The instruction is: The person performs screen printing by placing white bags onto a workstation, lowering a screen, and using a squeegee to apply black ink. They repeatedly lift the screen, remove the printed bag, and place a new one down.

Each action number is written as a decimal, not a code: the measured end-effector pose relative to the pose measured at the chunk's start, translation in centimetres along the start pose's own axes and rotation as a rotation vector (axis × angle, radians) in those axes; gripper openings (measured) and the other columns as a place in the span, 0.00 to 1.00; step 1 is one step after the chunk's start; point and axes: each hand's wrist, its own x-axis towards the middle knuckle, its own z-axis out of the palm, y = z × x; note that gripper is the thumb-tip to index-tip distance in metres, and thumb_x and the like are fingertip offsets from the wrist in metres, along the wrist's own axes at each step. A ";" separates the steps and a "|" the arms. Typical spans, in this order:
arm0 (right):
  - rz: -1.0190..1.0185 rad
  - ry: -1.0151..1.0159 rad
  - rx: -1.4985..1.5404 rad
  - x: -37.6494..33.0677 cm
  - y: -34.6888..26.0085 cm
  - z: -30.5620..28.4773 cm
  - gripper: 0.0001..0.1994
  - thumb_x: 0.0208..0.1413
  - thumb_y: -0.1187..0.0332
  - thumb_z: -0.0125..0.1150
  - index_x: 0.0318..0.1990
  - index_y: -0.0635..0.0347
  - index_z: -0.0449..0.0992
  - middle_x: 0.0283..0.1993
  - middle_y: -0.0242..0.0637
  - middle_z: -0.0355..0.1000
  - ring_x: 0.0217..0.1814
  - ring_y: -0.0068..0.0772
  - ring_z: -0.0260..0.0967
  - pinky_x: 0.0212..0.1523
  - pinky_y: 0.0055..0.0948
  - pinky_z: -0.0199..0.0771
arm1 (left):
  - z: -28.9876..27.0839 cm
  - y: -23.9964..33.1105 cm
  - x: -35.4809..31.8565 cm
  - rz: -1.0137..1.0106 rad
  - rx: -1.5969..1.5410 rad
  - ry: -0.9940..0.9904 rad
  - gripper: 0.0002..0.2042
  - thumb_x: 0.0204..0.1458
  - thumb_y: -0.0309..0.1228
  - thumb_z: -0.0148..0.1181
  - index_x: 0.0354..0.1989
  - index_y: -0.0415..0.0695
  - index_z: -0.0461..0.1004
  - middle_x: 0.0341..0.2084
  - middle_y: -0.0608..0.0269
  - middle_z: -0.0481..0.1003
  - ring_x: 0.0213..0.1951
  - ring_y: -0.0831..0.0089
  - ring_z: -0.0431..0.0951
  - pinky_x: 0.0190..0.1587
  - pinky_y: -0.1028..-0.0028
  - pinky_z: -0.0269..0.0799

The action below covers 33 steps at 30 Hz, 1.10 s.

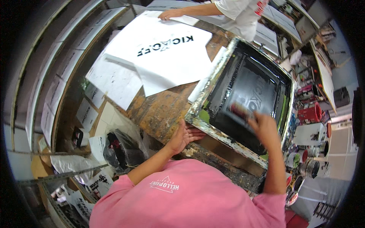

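The squeegee (240,111), blurred, with a reddish part showing, is over the inked mesh of the screen (218,134), toward its near side. The right hand (261,127) is curled around the tool's near end, fingers closed on it. Black ink (222,125) covers much of the mesh, and faint lettering shows in its middle. The frame around it is worn and spattered with paint, with green patches at its inner corners.

The left hand (184,137) is open and holds nothing, palm showing and fingers extended toward the frame's near left corner; whether the fingertips touch the frame is hard to tell.

The screen rests on a stained wooden desk (157,112). Left of it, large white sheets overlap, the top sheet (178,70) carrying black lettering. At the far side a co-worker's hand (171,14) rests on the edge of the sheets.

To the left stands a rack (57,74) with printed sheets on its shelves; below it is a dark plastic bag (123,150). To the right are a red tub (308,113) and several cans (310,168).
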 end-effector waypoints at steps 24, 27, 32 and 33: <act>-0.119 0.905 -0.386 -0.3 -5.7 -16.9 0.19 0.62 0.51 0.57 0.36 0.61 0.77 0.33 0.47 0.76 0.41 0.53 0.74 0.45 0.47 0.60 | 5.2 2.5 6.3 0.441 2.162 0.173 0.56 0.51 0.74 0.50 0.77 0.40 0.50 0.77 0.38 0.40 0.77 0.38 0.33 0.74 0.40 0.33; -0.090 0.865 -0.326 0.4 -5.7 -18.5 0.18 0.63 0.53 0.57 0.40 0.61 0.79 0.33 0.52 0.75 0.37 0.57 0.73 0.42 0.43 0.67 | 7.0 2.9 6.6 0.466 2.089 0.180 0.54 0.51 0.69 0.58 0.75 0.38 0.53 0.73 0.39 0.53 0.76 0.41 0.44 0.74 0.46 0.44; -0.001 0.906 -0.241 2.0 -7.1 -20.7 0.19 0.63 0.56 0.52 0.30 0.61 0.78 0.20 0.37 0.70 0.20 0.30 0.61 0.21 0.30 0.59 | 12.8 6.4 9.4 0.885 1.581 0.118 0.34 0.54 0.46 0.68 0.61 0.32 0.71 0.58 0.42 0.75 0.57 0.47 0.74 0.61 0.50 0.64; 0.015 0.899 -0.206 2.3 -7.0 -20.9 0.19 0.64 0.56 0.52 0.28 0.61 0.78 0.18 0.35 0.69 0.18 0.26 0.59 0.19 0.29 0.57 | 15.0 7.6 10.1 0.922 1.484 0.135 0.29 0.53 0.40 0.71 0.58 0.32 0.73 0.54 0.42 0.77 0.51 0.48 0.78 0.54 0.55 0.71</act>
